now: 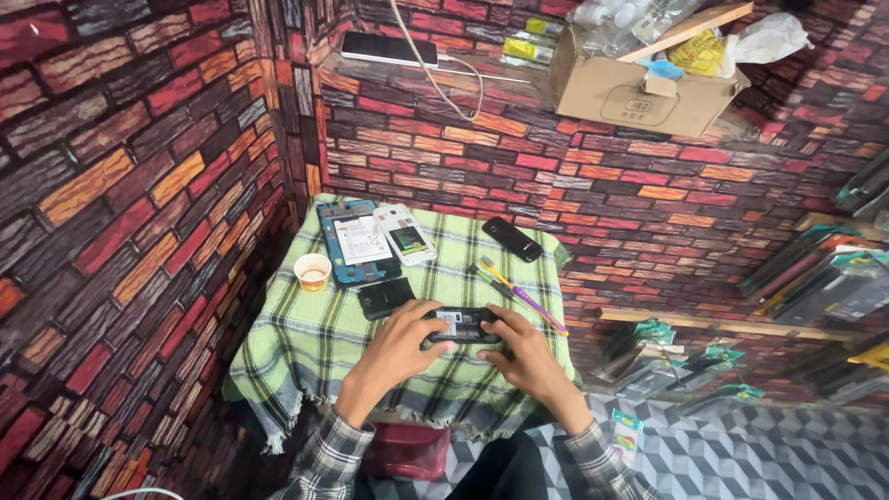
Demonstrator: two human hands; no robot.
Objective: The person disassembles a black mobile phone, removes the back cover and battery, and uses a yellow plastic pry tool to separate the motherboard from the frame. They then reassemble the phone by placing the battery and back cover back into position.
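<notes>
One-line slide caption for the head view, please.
Both hands, left hand and right hand, grip an opened black phone over a green plaid cloth.

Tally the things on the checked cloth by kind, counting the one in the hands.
Phones and phone parts: 5 – open phone in the left hand and right hand, open blue device, white phone, black phone, black cover
Toothbrushes: 2
Small cups: 1
Total: 8
</notes>
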